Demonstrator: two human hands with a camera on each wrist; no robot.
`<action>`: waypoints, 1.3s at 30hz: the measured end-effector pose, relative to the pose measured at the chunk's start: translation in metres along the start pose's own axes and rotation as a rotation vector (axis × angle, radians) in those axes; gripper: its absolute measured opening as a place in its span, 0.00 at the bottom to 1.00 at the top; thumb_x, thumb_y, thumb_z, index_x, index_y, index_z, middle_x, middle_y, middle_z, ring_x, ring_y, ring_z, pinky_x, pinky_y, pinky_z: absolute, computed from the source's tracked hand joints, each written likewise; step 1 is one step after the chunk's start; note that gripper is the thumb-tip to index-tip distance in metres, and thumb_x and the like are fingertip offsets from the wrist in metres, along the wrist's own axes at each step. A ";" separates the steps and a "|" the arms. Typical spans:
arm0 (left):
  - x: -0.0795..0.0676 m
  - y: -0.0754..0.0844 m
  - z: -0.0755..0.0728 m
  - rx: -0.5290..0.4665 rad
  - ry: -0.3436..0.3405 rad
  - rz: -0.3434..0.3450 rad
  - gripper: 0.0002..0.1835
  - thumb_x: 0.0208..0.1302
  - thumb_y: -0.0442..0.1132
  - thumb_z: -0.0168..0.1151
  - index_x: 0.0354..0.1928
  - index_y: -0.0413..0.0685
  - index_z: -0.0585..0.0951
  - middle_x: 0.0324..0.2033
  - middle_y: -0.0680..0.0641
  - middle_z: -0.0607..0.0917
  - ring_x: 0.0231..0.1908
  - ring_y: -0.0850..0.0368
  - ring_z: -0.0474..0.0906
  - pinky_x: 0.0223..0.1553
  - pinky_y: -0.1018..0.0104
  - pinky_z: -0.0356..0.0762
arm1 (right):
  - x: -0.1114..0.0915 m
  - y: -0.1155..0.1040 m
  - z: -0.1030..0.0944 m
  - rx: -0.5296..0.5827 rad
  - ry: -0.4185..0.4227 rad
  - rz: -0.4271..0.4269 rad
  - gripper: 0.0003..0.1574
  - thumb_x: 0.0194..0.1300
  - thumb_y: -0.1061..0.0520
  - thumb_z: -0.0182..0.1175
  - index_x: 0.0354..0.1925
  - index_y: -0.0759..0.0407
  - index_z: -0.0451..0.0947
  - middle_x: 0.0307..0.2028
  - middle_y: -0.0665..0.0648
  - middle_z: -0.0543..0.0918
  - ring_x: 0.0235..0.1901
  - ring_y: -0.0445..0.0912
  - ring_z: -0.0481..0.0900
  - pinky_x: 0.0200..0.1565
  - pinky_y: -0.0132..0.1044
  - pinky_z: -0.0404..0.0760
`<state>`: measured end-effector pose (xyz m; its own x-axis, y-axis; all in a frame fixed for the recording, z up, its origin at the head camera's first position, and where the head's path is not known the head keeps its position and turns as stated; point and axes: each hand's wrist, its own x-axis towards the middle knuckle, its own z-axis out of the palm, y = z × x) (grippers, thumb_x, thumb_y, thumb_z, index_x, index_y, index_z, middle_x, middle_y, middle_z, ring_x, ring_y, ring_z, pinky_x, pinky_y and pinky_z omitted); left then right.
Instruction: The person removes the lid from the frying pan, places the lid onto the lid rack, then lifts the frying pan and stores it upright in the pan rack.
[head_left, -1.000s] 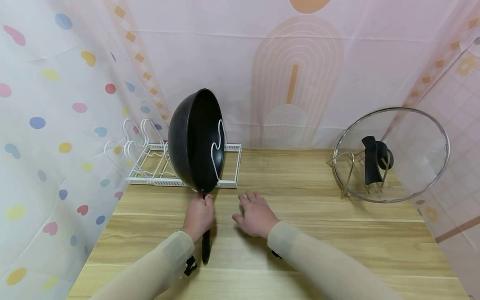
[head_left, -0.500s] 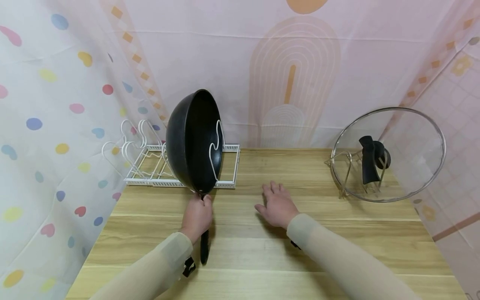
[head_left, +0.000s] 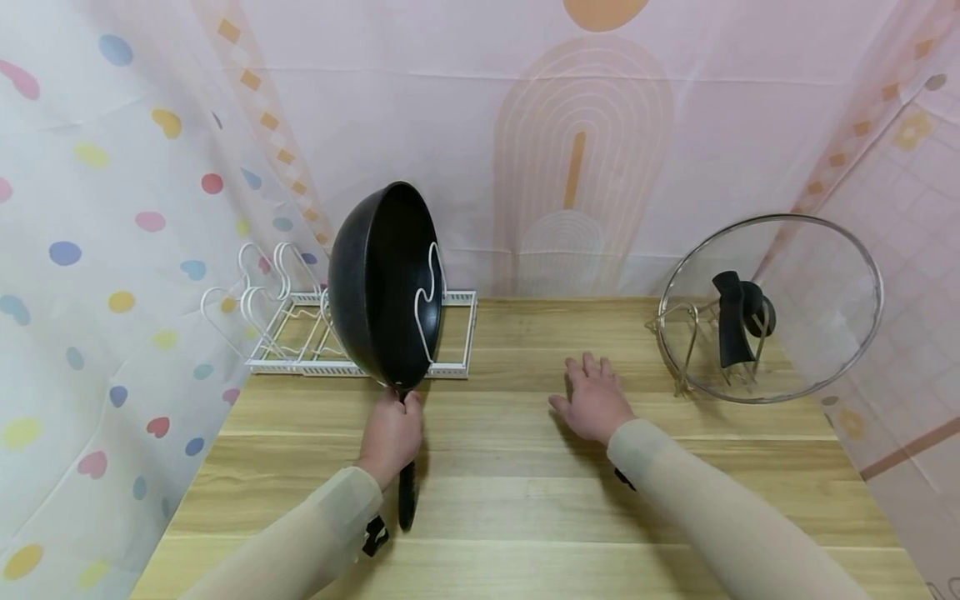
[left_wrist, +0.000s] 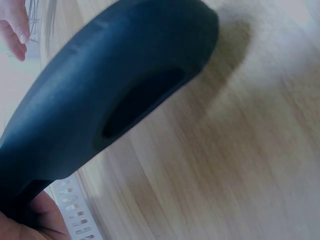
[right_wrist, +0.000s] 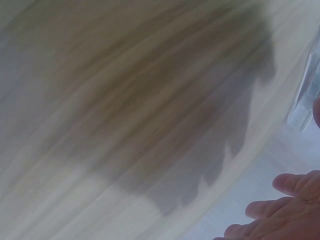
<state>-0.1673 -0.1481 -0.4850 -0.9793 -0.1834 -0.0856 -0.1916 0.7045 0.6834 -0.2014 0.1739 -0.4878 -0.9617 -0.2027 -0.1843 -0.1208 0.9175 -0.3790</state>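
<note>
My left hand (head_left: 392,435) grips the handle of a black wok (head_left: 354,287) close to its bowl. The wok stands on edge in a white wire pot rack (head_left: 450,370), its inside facing right and a wire divider in front of its open side. In the left wrist view the handle (left_wrist: 95,90) fills much of the picture, its end pointing away from the fingers. My right hand (head_left: 597,403) holds nothing. Its fingers are spread over the wooden table, between the rack and a glass lid (head_left: 817,333); in the right wrist view its fingers (right_wrist: 290,210) and their shadow show.
At the right, the glass lid with a black handle (head_left: 733,321) leans upright in a small metal wire stand (head_left: 688,354). Several wire dividers (head_left: 258,287) rise from the rack's left part. Patterned cloth (head_left: 420,100) hangs behind the wooden table (head_left: 517,533) and at both sides.
My right hand has moved right, away from the wok and towards the glass lid. The left hand keeps its grip on the handle, and the wok stays in place.
</note>
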 end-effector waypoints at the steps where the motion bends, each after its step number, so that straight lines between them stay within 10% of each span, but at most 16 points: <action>1: 0.000 -0.001 0.000 0.002 -0.001 0.002 0.19 0.82 0.46 0.44 0.50 0.34 0.75 0.33 0.38 0.80 0.34 0.44 0.77 0.44 0.44 0.80 | 0.000 0.003 -0.001 0.002 -0.002 0.007 0.53 0.78 0.37 0.56 0.83 0.65 0.50 0.82 0.74 0.45 0.81 0.76 0.39 0.79 0.70 0.44; 14: -0.001 -0.004 -0.006 0.025 -0.048 -0.003 0.14 0.81 0.44 0.46 0.52 0.40 0.73 0.31 0.44 0.78 0.32 0.48 0.77 0.38 0.55 0.76 | -0.001 0.023 -0.008 0.013 -0.007 0.068 0.53 0.79 0.37 0.55 0.83 0.64 0.48 0.83 0.73 0.41 0.81 0.76 0.36 0.79 0.70 0.40; 22: -0.007 -0.006 -0.007 0.050 -0.008 0.060 0.11 0.78 0.43 0.50 0.49 0.42 0.73 0.40 0.38 0.83 0.40 0.42 0.79 0.50 0.43 0.79 | -0.001 0.030 -0.007 0.026 -0.007 0.080 0.53 0.79 0.37 0.55 0.83 0.64 0.47 0.83 0.73 0.41 0.81 0.75 0.35 0.79 0.70 0.39; 39: -0.020 -0.008 -0.007 0.042 0.006 0.099 0.30 0.76 0.45 0.57 0.72 0.35 0.65 0.58 0.33 0.81 0.56 0.36 0.81 0.60 0.38 0.77 | -0.003 0.035 -0.011 0.035 -0.016 0.091 0.53 0.80 0.38 0.54 0.83 0.66 0.47 0.83 0.73 0.39 0.81 0.75 0.34 0.78 0.71 0.39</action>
<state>-0.1458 -0.1552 -0.4836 -0.9932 -0.1152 -0.0149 -0.0966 0.7475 0.6572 -0.2056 0.2103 -0.4901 -0.9642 -0.1253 -0.2338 -0.0246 0.9199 -0.3914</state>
